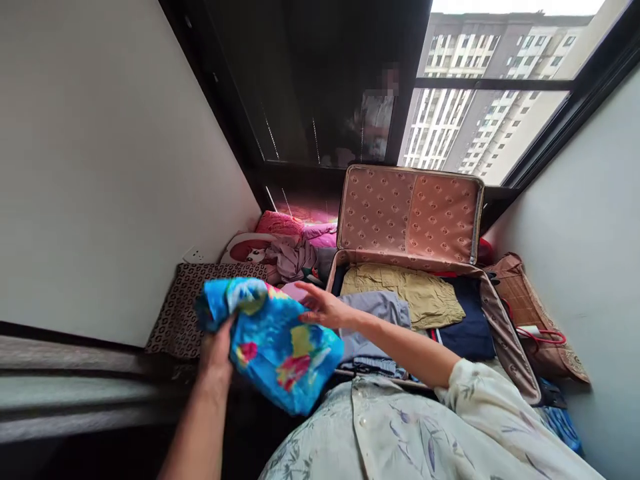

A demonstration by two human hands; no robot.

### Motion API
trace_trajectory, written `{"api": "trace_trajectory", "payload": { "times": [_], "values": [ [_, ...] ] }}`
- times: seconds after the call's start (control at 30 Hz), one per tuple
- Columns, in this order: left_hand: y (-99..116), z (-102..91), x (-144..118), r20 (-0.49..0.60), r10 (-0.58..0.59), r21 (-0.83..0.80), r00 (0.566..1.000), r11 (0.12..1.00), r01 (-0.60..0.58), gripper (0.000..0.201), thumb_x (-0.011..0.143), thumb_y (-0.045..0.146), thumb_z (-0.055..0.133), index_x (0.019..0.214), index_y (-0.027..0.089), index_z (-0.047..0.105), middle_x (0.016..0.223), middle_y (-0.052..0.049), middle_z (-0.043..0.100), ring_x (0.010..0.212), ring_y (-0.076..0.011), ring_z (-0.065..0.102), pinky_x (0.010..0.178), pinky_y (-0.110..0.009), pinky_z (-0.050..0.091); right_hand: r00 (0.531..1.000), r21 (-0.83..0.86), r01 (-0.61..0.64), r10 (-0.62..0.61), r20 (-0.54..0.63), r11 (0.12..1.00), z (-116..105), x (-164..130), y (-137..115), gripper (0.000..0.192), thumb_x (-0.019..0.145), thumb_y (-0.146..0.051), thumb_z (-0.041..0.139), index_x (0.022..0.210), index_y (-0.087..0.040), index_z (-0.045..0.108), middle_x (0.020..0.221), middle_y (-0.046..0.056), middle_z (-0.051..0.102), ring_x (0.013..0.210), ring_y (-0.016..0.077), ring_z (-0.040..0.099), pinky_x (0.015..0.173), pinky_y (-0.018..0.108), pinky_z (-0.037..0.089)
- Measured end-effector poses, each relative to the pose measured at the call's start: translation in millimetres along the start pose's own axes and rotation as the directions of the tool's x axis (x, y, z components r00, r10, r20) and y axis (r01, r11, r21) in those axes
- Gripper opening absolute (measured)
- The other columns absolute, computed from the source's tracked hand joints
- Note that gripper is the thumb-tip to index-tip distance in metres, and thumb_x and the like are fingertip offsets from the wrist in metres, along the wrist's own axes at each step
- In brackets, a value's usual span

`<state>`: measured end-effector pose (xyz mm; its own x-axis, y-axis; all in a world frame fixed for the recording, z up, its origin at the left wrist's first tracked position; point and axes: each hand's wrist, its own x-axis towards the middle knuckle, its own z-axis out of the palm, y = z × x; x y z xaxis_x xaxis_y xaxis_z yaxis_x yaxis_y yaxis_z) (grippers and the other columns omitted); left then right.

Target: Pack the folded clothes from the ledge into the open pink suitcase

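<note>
A bright blue piece of fabric [280,347] with red and yellow flowers, folded into a loose bundle, hangs in front of my body. My left hand [219,348] is closed on its left side, with some fingers hidden by the cloth. My right hand [323,308] reaches over its upper right edge with fingers stretched apart; whether it touches the fabric I cannot tell. To the right lies an opened suitcase [410,213] with pink patterned lining. Inside are folded khaki clothes [400,287], grey clothes [375,313] and dark navy clothes [470,313].
Left of the suitcase are a brown patterned cloth [180,307], a cushion with a cartoon figure [245,250] and crumpled mauve cloth [295,257]. A brown bag [540,300] with a red cord stands against the right wall. A window [480,100] is behind.
</note>
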<state>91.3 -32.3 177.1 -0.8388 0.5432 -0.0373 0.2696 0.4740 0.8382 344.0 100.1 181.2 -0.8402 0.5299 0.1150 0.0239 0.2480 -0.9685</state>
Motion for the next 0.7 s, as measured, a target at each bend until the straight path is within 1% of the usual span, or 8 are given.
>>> {"api": "trace_trajectory", "payload": {
  "times": [0.07, 0.13, 0.23, 0.33, 0.47, 0.53, 0.6, 0.7],
  "values": [
    [-1, -11.3, 27, -0.091, -0.089, 0.153, 0.992, 0.983, 0.102, 0.064, 0.084, 0.045, 0.069, 0.135, 0.008, 0.059, 0.127, -0.019, 0.069, 0.122, -0.0382, 0.064, 0.103, -0.060, 0.053, 0.997, -0.160, -0.060, 0.050, -0.064, 0.985, 8, 7, 25, 0.091, 0.085, -0.027, 0.075, 0.164, -0.021, 0.030, 0.130, 0.013, 0.064, 0.109, 0.0229, 0.063, 0.097, 0.039, 0.052],
    [-9, -5.1, 32, -0.166, 0.043, 0.369, 0.985, 0.929, 0.022, 0.083, 0.082, 0.042, 0.072, 0.152, 0.006, 0.043, 0.149, -0.022, 0.055, 0.143, -0.0432, 0.045, 0.115, -0.063, 0.040, 0.982, -0.346, -0.185, 0.157, -0.109, 0.920, 15, -8, 54, 0.087, 0.085, -0.020, 0.072, 0.162, -0.020, 0.033, 0.138, 0.017, 0.060, 0.119, 0.0273, 0.059, 0.105, 0.047, 0.048],
    [-37, 29.4, 10, 0.110, 0.316, 0.592, 0.942, 0.741, -0.317, 0.087, 0.091, 0.049, 0.064, 0.162, 0.011, 0.032, 0.169, -0.022, 0.029, 0.156, -0.0468, 0.021, 0.121, -0.067, 0.026, 0.935, -0.558, -0.320, 0.350, -0.057, 0.766, 28, -55, 92, 0.083, 0.084, -0.019, 0.073, 0.160, -0.019, 0.039, 0.146, 0.021, 0.054, 0.129, 0.0358, 0.052, 0.109, 0.057, 0.042],
    [-72, 67.9, -20, 0.410, 0.249, 0.626, 0.878, 0.623, -0.469, 0.074, 0.098, 0.050, 0.052, 0.163, 0.018, 0.037, 0.173, -0.019, 0.021, 0.158, -0.0489, 0.014, 0.119, -0.074, 0.023, 0.911, -0.595, -0.311, 0.411, 0.035, 0.741, 41, -104, 120, 0.081, 0.084, -0.021, 0.074, 0.159, -0.023, 0.043, 0.156, 0.019, 0.047, 0.137, 0.0379, 0.046, 0.110, 0.060, 0.041],
    [-103, 90.1, -30, 0.443, 0.218, 0.668, 0.870, 0.567, -0.482, 0.073, 0.101, 0.053, 0.046, 0.166, 0.023, 0.032, 0.176, -0.015, 0.011, 0.158, -0.0503, 0.008, 0.119, -0.075, 0.021, 0.917, -0.536, -0.398, 0.325, -0.230, 0.744, 23, -153, 149, 0.065, 0.089, -0.022, 0.064, 0.153, -0.020, 0.049, 0.154, 0.018, 0.048, 0.139, 0.0320, 0.045, 0.115, 0.052, 0.039],
    [-107, 90.7, -26, 0.442, 0.218, 0.683, 0.870, 0.546, -0.484, 0.075, 0.101, 0.054, 0.048, 0.167, 0.024, 0.030, 0.176, -0.014, 0.010, 0.159, -0.0496, 0.008, 0.120, -0.073, 0.020, 0.827, -0.494, -0.541, 0.322, -0.461, 0.681, -7, -172, 162, 0.061, 0.091, -0.022, 0.059, 0.151, -0.016, 0.050, 0.152, 0.020, 0.048, 0.141, 0.0313, 0.043, 0.117, 0.048, 0.037],
    [-106, 89.6, -22, 0.449, 0.188, 0.695, 0.873, 0.541, -0.474, 0.075, 0.101, 0.054, 0.047, 0.167, 0.025, 0.029, 0.176, -0.014, 0.010, 0.159, -0.0493, 0.009, 0.121, -0.073, 0.020, 0.669, -0.417, -0.706, 0.348, -0.656, 0.572, -44, -187, 173, 0.065, 0.091, -0.025, 0.059, 0.153, -0.012, 0.046, 0.156, 0.023, 0.043, 0.144, 0.0339, 0.039, 0.118, 0.049, 0.035],
    [-99, 88.5, -22, 0.461, 0.155, 0.698, 0.874, 0.545, -0.465, 0.074, 0.101, 0.053, 0.046, 0.168, 0.025, 0.028, 0.176, -0.014, 0.011, 0.159, -0.0488, 0.009, 0.121, -0.072, 0.020, 0.476, -0.283, -0.853, 0.429, -0.768, 0.439, -88, -199, 184, 0.081, 0.088, -0.036, 0.066, 0.159, -0.010, 0.035, 0.159, 0.026, 0.039, 0.145, 0.0391, 0.037, 0.117, 0.053, 0.032]
  ]
}}
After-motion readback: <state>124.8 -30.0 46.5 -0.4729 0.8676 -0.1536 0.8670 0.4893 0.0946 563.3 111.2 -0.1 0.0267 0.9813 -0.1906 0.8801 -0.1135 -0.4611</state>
